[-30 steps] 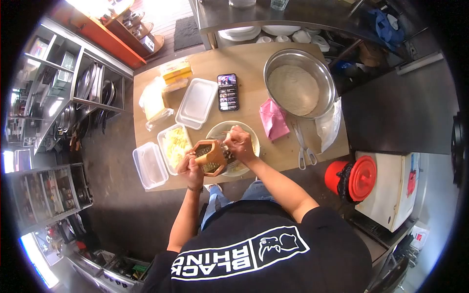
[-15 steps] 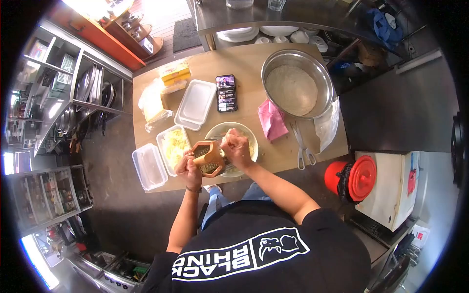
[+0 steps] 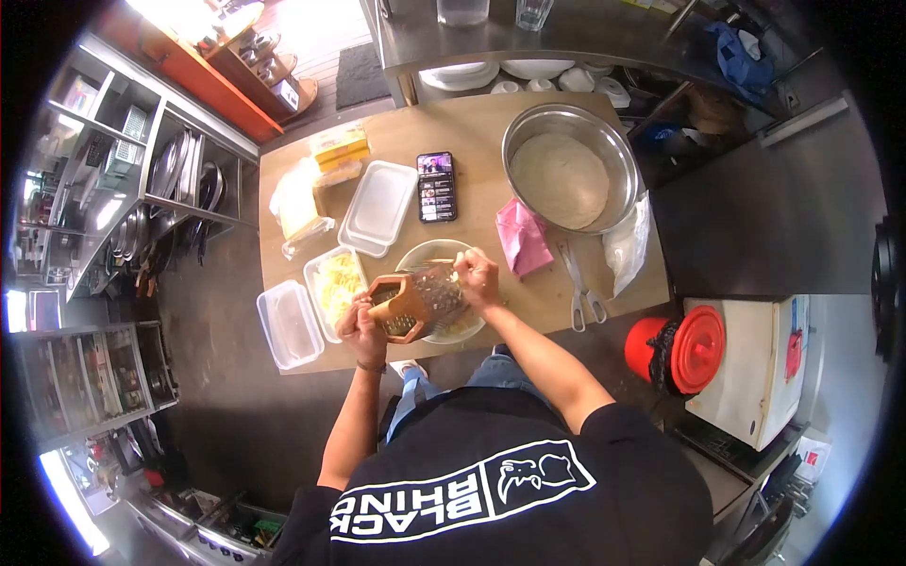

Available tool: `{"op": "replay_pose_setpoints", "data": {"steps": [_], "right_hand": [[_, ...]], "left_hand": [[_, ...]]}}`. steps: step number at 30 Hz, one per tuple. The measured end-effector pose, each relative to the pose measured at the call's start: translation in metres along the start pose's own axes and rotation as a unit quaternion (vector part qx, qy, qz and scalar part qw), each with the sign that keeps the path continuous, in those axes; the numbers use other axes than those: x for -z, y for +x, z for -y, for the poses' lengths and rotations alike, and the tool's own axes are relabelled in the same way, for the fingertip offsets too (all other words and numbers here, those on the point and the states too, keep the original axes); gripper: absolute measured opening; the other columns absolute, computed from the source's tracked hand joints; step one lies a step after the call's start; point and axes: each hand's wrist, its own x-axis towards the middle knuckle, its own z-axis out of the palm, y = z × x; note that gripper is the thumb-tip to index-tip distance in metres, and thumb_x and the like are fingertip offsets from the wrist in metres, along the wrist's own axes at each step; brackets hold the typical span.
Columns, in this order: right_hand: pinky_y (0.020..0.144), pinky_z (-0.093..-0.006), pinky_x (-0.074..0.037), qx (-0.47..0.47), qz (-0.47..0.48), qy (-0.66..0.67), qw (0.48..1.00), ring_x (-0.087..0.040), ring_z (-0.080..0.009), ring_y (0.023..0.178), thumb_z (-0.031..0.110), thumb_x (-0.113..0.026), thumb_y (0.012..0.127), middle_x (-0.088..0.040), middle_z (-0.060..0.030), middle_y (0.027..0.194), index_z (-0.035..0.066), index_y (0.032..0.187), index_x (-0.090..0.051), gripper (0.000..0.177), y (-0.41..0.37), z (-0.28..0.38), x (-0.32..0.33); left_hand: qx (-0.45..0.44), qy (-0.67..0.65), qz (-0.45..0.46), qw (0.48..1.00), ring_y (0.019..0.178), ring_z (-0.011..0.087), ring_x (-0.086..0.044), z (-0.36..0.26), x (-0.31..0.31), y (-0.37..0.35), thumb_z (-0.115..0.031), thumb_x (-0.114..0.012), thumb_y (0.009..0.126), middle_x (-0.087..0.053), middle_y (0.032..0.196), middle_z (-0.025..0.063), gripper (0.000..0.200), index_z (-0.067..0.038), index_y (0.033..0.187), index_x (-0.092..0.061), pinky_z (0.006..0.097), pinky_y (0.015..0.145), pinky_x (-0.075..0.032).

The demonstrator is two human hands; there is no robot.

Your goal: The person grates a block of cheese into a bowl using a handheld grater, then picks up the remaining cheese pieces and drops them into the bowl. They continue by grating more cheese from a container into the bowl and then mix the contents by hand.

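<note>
My left hand is wrapped round the handle end of a multi-sided grater with an orange-brown, wood-like rim. The grater lies on its side over a pale bowl, its perforated metal face reaching across the bowl. My right hand is closed in a fist at the grater's far end, above the bowl's right edge. Whatever the fist holds is hidden by the fingers. Beside my left hand stands a plastic tub with pale yellow shreds. Some pale pieces show inside the bowl.
On the table are a phone, plastic containers, another container, a wrapped yellow block and a yellow box. Rightward are a steel bowl of flour, pink packet, scissors and red bin.
My right hand has moved right and slightly down along the grater, uncovering more of its metal face. My left hand and the grater have barely moved.
</note>
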Motion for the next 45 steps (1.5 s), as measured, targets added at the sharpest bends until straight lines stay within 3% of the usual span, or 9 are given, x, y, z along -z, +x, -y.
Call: {"op": "replay_pose_setpoints", "data": {"steps": [3,10,17,20,22,24,32,38,45], "right_hand": [[0.056,-0.0338,-0.041,-0.251,-0.053,0.029,0.966,-0.052,-0.0144,0.062,0.032,-0.049,0.094,-0.056,-0.0089,0.068,0.002,0.069,-0.053,0.040,0.001,0.020,0.004],[0.073,-0.0341,-0.045,-0.085,-0.019,0.058,0.994,-0.057,-0.0266,0.079,0.032,-0.056,0.089,-0.058,-0.0125,0.080,0.004,0.085,-0.064,0.030,-0.031,0.071,0.015],[0.074,-0.0346,-0.047,-0.148,0.090,0.015,0.985,-0.060,-0.0274,0.081,0.035,-0.064,0.083,-0.061,-0.0135,0.085,0.005,0.087,-0.066,0.031,-0.029,0.071,0.030],[0.072,-0.0345,-0.046,-0.217,0.010,0.123,0.968,-0.059,-0.0277,0.076,0.033,-0.065,0.082,-0.060,-0.0139,0.083,0.003,0.088,-0.066,0.030,-0.016,0.077,0.024],[0.071,-0.0337,-0.046,-0.199,0.012,0.156,0.967,-0.058,-0.0258,0.075,0.030,-0.065,0.083,-0.054,-0.0122,0.085,0.004,0.093,-0.064,0.028,-0.017,0.083,0.011],[0.072,-0.0358,-0.044,-0.071,0.028,0.048,0.996,-0.055,-0.0275,0.080,0.028,-0.063,0.084,-0.051,-0.0133,0.084,0.002,0.086,-0.061,0.025,-0.019,0.095,0.006],[0.072,-0.0398,-0.043,-0.044,0.038,0.014,0.998,-0.053,-0.0309,0.080,0.026,-0.058,0.085,-0.051,-0.0155,0.083,0.002,0.084,-0.056,0.023,-0.021,0.043,0.005],[0.070,-0.0417,-0.046,-0.172,0.077,-0.025,0.982,-0.056,-0.0338,0.077,0.026,-0.057,0.084,-0.053,-0.0184,0.083,0.003,0.085,-0.056,0.024,-0.017,0.017,0.010],[0.068,-0.0413,-0.045,-0.108,0.067,0.025,0.992,-0.056,-0.0345,0.075,0.024,-0.059,0.082,-0.052,-0.0176,0.080,0.002,0.081,-0.053,0.022,-0.015,0.086,0.014]], "left_hand": [[0.003,-0.017,-0.044,0.999,0.075,0.0233,-0.057,0.003,0.003,-0.004,-0.020,-0.053,0.085,-0.056,0.068,0.0103,0.031,0.007,0.070,-0.057,0.0387,0.080,-0.046],[-0.005,-0.008,-0.034,0.999,0.076,0.0226,-0.056,0.005,0.001,-0.003,-0.021,-0.051,0.087,-0.058,0.070,0.0104,0.032,0.006,0.070,-0.057,0.0376,0.081,-0.044],[-0.010,0.026,-0.003,1.000,0.079,0.0222,-0.055,0.004,0.004,-0.004,-0.021,-0.049,0.088,-0.059,0.073,0.0108,0.034,0.006,0.070,-0.057,0.0360,0.080,-0.043],[0.004,-0.010,-0.043,0.999,0.078,0.0218,-0.055,0.009,0.003,-0.007,-0.022,-0.049,0.088,-0.059,0.073,0.0103,0.035,0.006,0.070,-0.057,0.0358,0.080,-0.043],[0.004,0.007,-0.044,0.999,0.078,0.0217,-0.056,0.007,0.003,-0.009,-0.023,-0.049,0.089,-0.059,0.073,0.0102,0.035,0.006,0.070,-0.057,0.0358,0.080,-0.043],[0.002,0.022,-0.046,0.999,0.077,0.0216,-0.056,0.005,0.004,-0.008,-0.023,-0.049,0.089,-0.059,0.073,0.0100,0.036,0.006,0.070,-0.057,0.0358,0.080,-0.043],[-0.006,0.040,-0.021,0.999,0.077,0.0228,-0.058,-0.003,-0.002,-0.006,-0.022,-0.050,0.088,-0.060,0.071,0.0109,0.033,0.006,0.071,-0.058,0.0360,0.079,-0.045],[0.018,0.094,0.001,0.995,0.078,0.0223,-0.059,-0.019,-0.010,-0.003,-0.020,-0.049,0.088,-0.061,0.073,0.0110,0.032,0.007,0.073,-0.058,0.0349,0.079,-0.045],[0.023,0.019,-0.051,0.998,0.073,0.0216,-0.056,-0.003,-0.003,-0.006,-0.022,-0.055,0.085,-0.055,0.065,0.0089,0.032,0.005,0.069,-0.055,0.0363,0.078,-0.045]]}}
